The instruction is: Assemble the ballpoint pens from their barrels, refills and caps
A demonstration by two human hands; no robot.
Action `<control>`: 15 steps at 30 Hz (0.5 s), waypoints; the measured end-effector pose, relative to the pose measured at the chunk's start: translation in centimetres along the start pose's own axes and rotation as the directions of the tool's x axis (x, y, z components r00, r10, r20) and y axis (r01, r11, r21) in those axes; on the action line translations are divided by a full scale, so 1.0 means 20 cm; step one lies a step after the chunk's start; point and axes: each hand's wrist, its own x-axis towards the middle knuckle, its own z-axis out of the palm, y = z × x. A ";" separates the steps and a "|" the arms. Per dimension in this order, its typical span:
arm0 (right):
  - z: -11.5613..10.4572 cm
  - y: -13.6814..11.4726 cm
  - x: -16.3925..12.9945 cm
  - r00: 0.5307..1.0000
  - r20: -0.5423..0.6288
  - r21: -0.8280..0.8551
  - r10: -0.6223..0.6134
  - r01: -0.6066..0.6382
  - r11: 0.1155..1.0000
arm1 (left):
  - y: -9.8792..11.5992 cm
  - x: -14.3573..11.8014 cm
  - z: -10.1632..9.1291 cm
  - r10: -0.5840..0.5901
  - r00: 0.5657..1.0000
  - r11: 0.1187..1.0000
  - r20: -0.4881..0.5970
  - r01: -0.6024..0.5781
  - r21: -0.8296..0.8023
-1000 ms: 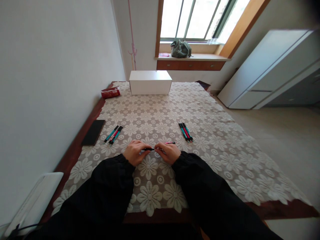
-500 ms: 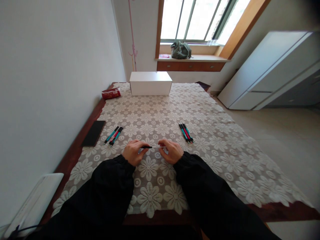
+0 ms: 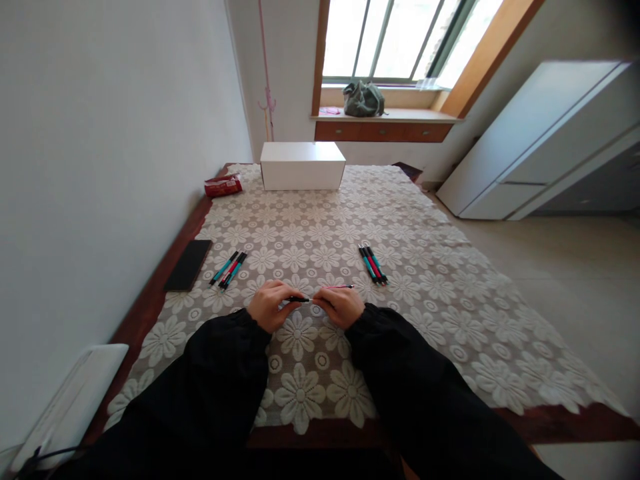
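My left hand pinches a black pen piece between thumb and fingers, its end pointing right. Close to that end, the fingertips of my right hand are closed on a thin pale pen refill, of which only a short bit shows. Just beyond the right knuckles appears a slim pink stick with a dark tip; whether it lies on the cloth or is in the hand, I cannot tell. Several black, teal and red pens lie in a left group and a right group.
A flower-patterned lace cloth covers the table. At the left edge lies a flat black slab. Farther back are a red packet and a white box. The wall runs along the left side.
My right hand has moved closer to the left one, so less of the thin pale rod shows between them. The pink stick has come into view beyond my right hand.
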 end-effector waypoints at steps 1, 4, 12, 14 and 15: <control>0.00 0.00 0.00 1.000 0.005 0.005 -0.013 0.013 1.000 | 0.00 0.00 0.00 0.002 1.000 1.000 0.003 -0.002 -0.004; 0.00 0.00 0.00 0.999 0.012 0.012 -0.038 0.038 0.999 | 0.00 0.00 0.00 0.013 1.000 1.000 0.011 -0.013 -0.018; 0.02 0.01 0.00 0.998 0.013 0.012 -0.069 0.069 0.998 | 0.00 0.00 0.00 0.026 0.999 0.999 0.025 -0.024 -0.048; 0.02 0.01 0.00 0.997 -0.005 0.008 -0.075 0.075 0.997 | 0.00 0.00 0.00 0.022 0.999 0.999 0.031 -0.021 -0.042; 0.02 0.01 0.00 0.997 -0.012 0.006 -0.077 0.077 0.997 | 0.00 0.00 0.00 0.020 0.999 0.999 0.033 -0.019 -0.037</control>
